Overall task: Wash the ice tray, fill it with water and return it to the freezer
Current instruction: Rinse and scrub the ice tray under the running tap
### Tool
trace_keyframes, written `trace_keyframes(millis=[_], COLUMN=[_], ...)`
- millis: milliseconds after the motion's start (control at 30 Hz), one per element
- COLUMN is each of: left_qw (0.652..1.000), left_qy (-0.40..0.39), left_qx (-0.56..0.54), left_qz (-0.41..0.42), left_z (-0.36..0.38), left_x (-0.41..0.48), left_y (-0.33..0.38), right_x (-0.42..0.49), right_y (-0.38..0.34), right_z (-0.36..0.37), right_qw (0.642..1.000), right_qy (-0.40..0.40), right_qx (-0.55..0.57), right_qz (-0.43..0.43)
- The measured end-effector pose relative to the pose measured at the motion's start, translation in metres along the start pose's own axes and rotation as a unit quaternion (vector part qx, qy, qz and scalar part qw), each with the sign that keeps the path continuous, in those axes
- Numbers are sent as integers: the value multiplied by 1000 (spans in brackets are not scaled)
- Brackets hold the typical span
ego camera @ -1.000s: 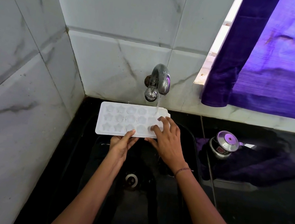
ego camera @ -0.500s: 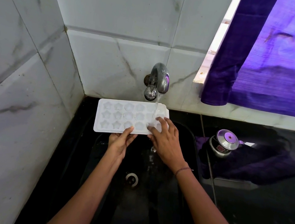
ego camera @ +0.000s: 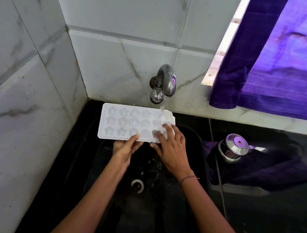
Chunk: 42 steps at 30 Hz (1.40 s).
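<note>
A white ice tray (ego camera: 120, 122) with star and round moulds is held level over the black sink (ego camera: 192, 153), under the metal tap (ego camera: 163, 84). Water runs from the tap onto the tray's far right corner. My left hand (ego camera: 125, 148) grips the tray's near edge, thumb on top and fingers hidden beneath. My right hand (ego camera: 170, 144) lies on the tray's right end with its fingers spread over the moulds.
White marble tiles wall in the left and back. A steel lidded pot (ego camera: 232, 147) stands on the wet black counter right of the sink. A purple curtain (ego camera: 286, 62) hangs at the upper right. The sink drain (ego camera: 137, 185) lies below the hands.
The tray and both hands have stayed under the running tap. My right fingers have shifted slightly over the tray's right moulds.
</note>
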<state>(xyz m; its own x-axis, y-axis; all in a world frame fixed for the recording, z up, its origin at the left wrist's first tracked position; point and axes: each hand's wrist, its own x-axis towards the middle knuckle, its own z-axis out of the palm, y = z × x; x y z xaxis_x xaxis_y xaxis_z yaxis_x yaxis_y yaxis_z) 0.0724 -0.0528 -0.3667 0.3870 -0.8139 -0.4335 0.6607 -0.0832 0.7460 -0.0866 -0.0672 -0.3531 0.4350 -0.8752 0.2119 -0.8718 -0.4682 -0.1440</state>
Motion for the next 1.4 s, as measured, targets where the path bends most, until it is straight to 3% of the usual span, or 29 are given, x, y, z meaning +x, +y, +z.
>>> trace_keyframes(millis=[233,367,600,733,867,1100,1267,1400], left_qw=[981,904,842,867,923,968,972,972], left_qy=[-16,2,14,19,-1,-21,-52,-58], left_qx=[182,395,501,470,370,241,223,223], left_qz=[67,162,199,162,106,66,57,55], left_z=[-19,-25,-28,-36,-41,-38,-34,-29], left_x=[0,-2,-11,-5,1,0,-2,-1], left_y=[-1,-4,-1,-2,-5,-1,0,0], right_x=[-11,-14,-13,-6,-2,1,4,8], right_y=[-9,-17,-16,-11,-7,-3,1,1], right_z=[19,29,31,24,15,12,9,2], right_qw=[996,993,993,981,955,960,966,981], right_qy=[-92,-117,-111,-95,-114,-126,-138,-134], right_qx=[-6,-19,15,148,241,225,199,117], right_qz=[-20,-13,28,84,132,106,94,82])
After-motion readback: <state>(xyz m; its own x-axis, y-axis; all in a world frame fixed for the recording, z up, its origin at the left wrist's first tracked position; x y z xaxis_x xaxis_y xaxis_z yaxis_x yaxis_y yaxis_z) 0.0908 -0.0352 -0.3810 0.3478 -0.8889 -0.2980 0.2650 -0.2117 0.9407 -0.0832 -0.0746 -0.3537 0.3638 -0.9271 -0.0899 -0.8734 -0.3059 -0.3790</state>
